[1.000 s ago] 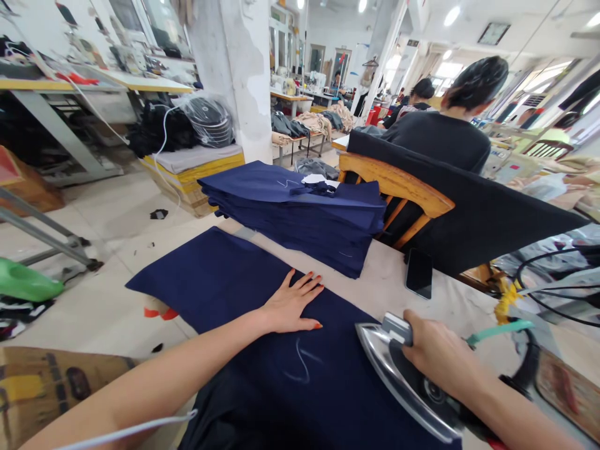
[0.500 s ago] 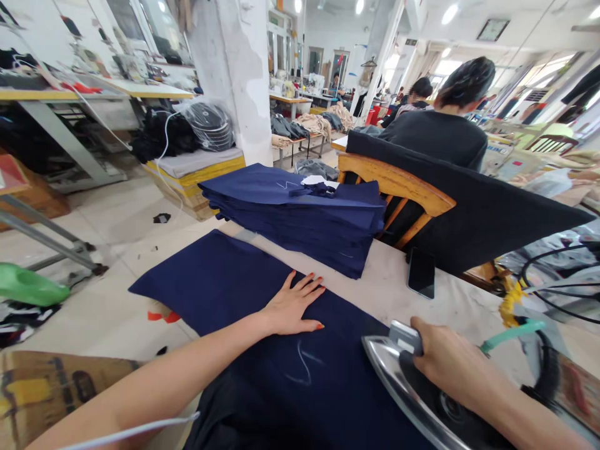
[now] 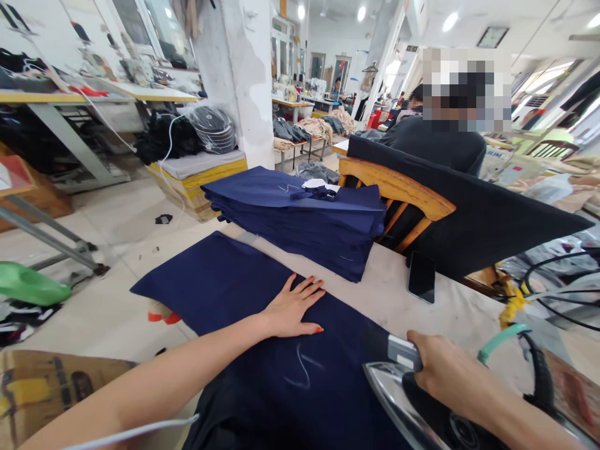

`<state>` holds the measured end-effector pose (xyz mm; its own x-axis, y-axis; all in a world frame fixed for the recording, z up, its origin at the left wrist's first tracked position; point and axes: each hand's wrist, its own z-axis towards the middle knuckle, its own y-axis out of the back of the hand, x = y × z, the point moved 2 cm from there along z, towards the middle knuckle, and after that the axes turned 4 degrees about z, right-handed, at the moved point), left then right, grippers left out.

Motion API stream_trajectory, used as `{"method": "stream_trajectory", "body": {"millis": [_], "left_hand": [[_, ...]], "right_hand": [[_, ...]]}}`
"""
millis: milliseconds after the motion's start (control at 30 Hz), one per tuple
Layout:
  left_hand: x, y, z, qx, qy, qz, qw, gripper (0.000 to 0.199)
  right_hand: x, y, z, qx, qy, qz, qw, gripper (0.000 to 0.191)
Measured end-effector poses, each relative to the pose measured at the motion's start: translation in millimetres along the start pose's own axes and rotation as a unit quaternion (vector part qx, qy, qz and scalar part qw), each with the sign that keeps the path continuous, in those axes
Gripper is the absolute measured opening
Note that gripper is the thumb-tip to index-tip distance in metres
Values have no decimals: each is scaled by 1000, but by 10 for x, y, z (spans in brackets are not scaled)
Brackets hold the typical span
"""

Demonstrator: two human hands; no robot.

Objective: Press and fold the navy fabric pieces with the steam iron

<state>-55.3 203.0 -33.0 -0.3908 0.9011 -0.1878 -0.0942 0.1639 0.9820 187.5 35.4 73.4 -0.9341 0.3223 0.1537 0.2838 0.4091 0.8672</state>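
A navy fabric piece (image 3: 225,281) with white chalk marks lies flat over the near part of the table. My left hand (image 3: 293,307) rests palm down on it near its far edge, fingers spread. At the lower right my right hand (image 3: 435,359) is wrapped round the grey handle of an iron (image 3: 391,390), whose metal tip is on the fabric's right part. Behind the fabric stands a stack of folded navy pieces (image 3: 300,219) with a white scrap (image 3: 316,184) on top.
A phone (image 3: 421,277) lies on the table (image 3: 375,275) at the right. Beyond it is a wooden chair (image 3: 398,181) draped with black cloth, where a person sits facing away. Cables and a green hose (image 3: 501,337) are at the right.
My right hand and the iron have moved slightly down in the view, toward me. My left hand keeps its place on the fabric.
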Motion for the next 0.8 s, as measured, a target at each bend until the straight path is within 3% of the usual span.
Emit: {"method": "stream_trajectory", "body": {"millis": [133, 233, 467, 600, 800], "left_hand": [[0, -1, -7, -3, 5, -4, 1000, 82], [5, -6, -10, -1, 5, -7, 1000, 82], [7, -20, 1, -2, 5, 4, 1000, 82], [1, -18, 4, -3, 4, 3, 1000, 82], [3, -19, -4, 0, 4, 3, 1000, 83]], "right_hand": [[54, 107, 173, -44, -15, -6, 999, 14], [111, 48, 249, -52, -21, -17, 998, 13], [-8, -135, 1, -6, 4, -5, 1000, 19], [-17, -12, -12, -6, -2, -26, 1000, 16], [146, 95, 294, -63, -23, -53, 996, 9]]}}
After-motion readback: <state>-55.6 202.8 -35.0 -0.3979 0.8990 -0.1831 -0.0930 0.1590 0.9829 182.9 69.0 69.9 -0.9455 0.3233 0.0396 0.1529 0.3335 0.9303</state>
